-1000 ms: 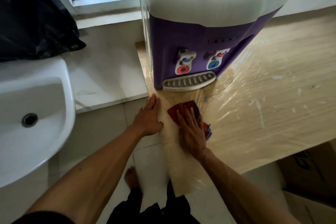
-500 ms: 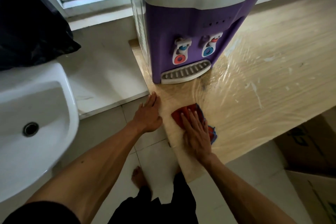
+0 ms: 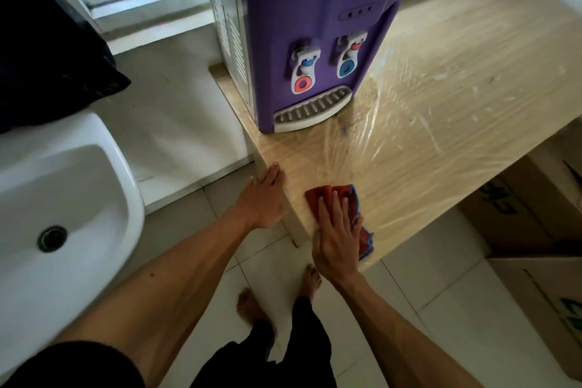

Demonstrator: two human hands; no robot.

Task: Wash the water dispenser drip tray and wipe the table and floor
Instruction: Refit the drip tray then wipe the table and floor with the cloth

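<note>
A pale grey slotted drip tray (image 3: 311,110) sits at the foot of a purple and white water dispenser (image 3: 315,25), which stands on a wood-look surface (image 3: 456,98) wrapped in clear film. The right hand (image 3: 337,236), grip wide with fingers straight, presses a red cloth (image 3: 318,195) with blue edging near the surface's front corner. The left hand (image 3: 263,198) lies flat on the surface's edge, grip wide. Cardboard boxes (image 3: 535,205) at right carry print too cropped to read. A white sink (image 3: 63,198) is at left.

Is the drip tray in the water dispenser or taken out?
In. The slotted drip tray sits seated at the foot of the purple water dispenser, right under its taps.
</note>
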